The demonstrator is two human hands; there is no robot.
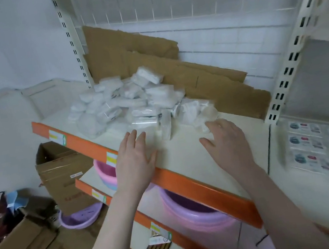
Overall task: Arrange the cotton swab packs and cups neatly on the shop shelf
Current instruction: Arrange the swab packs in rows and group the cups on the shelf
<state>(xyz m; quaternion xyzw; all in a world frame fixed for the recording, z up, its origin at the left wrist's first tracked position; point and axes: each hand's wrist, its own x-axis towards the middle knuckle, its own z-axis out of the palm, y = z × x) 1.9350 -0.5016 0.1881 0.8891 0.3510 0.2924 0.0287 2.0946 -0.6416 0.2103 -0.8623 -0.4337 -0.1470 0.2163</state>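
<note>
both hands are reaching out over the shelf (184,149), palms down. the left hand (135,161) is hovering near the front edge with its fingers straight and spread a little, holding nothing; its fingertips are pointing at the pile and stopping just short of it. the right hand (224,142) is lying further right, fingers relaxed and slightly bent, thumb sticking out to the left, its fingertips right at the clear cups (200,110); whether they are actually touching the cups is hard to tell through the blur. it is gripping nothing.

the swab packs (125,100) are sitting in a loose white heap at the back left of the shelf, piled on one another at all angles, some leaning on the torn cardboard (137,51) that is standing against the wire grid behind. the cups, wrapped in clear plastic, are lying on their sides at the right end of the heap, touching it. one clear pack (165,126) is sticking out forward from the heap, between the two hands.

the shelf's orange front strip (201,185) is carrying price labels. below, pink and purple basins (194,210) are sitting on the lower shelves. to the left, on the floor, open cartons (63,174) are standing, one of them leaning against the shelving. on the right, flat packets (317,143) are lying in rows on the next unit.
</note>
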